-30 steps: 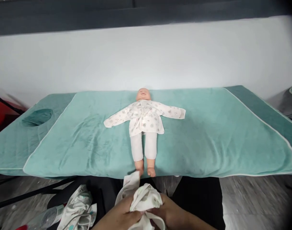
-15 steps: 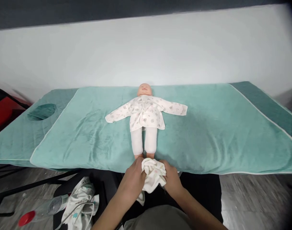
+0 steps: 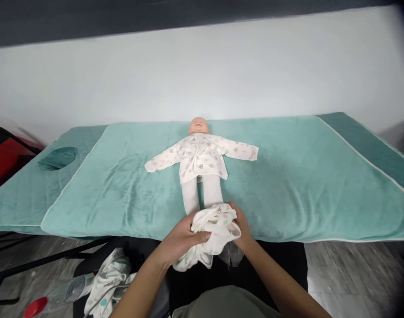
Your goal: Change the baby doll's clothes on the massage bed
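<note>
A baby doll lies on its back on the green bed, its feet toward me. It wears a white printed shirt with the sleeves spread out, and its legs are white. Bunched white printed baby pants are gathered around the doll's feet at the bed's near edge, hiding them. My left hand grips the pants from the left, thumb lying over the cloth. On the other side my right hand is closed on the pants beside the doll's foot; its fingertips are hidden behind the fabric.
The green bed cover stretches to both sides, with a face hole at the left end. A white wall stands behind. Below left are a plastic bottle with a red cap, a printed cloth and a cable.
The bunched pants have moved up over the doll's feet and spread wider. Both hands shifted with them, and the doll's right-side leg now angles outward.
</note>
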`<move>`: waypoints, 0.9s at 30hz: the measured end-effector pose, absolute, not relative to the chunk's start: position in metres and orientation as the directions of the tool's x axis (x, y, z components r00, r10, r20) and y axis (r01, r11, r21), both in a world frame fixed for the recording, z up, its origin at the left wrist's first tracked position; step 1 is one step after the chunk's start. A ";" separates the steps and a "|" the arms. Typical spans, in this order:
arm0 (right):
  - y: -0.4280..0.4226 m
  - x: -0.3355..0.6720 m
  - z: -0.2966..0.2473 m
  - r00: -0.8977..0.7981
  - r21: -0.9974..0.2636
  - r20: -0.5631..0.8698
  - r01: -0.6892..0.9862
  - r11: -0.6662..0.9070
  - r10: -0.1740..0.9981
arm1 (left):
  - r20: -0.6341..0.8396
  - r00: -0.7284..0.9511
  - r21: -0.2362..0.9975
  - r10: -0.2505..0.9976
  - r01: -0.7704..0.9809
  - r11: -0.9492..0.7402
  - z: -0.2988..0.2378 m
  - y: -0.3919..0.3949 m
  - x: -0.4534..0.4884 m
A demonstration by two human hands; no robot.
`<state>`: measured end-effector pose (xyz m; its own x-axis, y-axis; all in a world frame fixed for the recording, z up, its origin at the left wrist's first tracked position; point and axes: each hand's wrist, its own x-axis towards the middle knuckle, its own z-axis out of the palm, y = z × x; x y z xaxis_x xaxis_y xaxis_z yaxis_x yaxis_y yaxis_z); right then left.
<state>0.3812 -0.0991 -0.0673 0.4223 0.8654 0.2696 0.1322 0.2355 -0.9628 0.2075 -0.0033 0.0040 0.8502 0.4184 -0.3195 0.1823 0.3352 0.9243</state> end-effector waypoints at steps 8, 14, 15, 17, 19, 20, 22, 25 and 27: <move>-0.087 0.382 -0.065 0.474 -0.994 0.020 -0.089 0.070 0.880 | -0.143 0.741 0.910 0.656 0.360 -0.208 0.025 0.036 0.218; -0.071 0.403 -0.058 0.514 -0.997 0.012 -0.056 0.048 0.858 | 0.041 0.647 0.847 0.761 0.381 -0.370 0.025 0.058 0.251; -0.066 0.409 -0.056 0.552 -0.999 0.031 -0.010 0.044 0.833 | 0.060 0.617 0.848 0.785 0.383 -0.366 0.023 0.058 0.255; -0.055 0.422 -0.052 0.617 -0.997 0.074 0.056 0.050 0.784 | 0.059 0.593 0.848 0.803 0.394 -0.354 0.022 0.058 0.260; -0.042 0.437 -0.048 0.635 -0.995 0.095 0.082 0.055 0.767 | -0.011 0.686 0.870 0.728 0.365 -0.331 0.025 0.056 0.260; -0.036 0.443 -0.047 0.622 -0.995 0.093 0.086 0.050 0.778 | -0.064 0.756 0.897 0.651 0.329 -0.294 0.028 0.057 0.258; -0.025 0.455 -0.046 0.590 -0.996 0.084 0.074 0.050 0.803 | -0.135 0.857 0.953 0.498 0.249 -0.171 0.034 0.061 0.255; -0.011 0.468 -0.046 0.547 -0.996 0.086 0.027 0.085 0.833 | -0.110 0.840 0.988 0.532 0.152 -0.035 0.038 0.078 0.255; -0.006 0.472 -0.046 0.521 -0.993 0.107 0.006 0.122 0.847 | -0.044 0.751 0.996 0.659 0.086 -0.032 0.037 0.091 0.260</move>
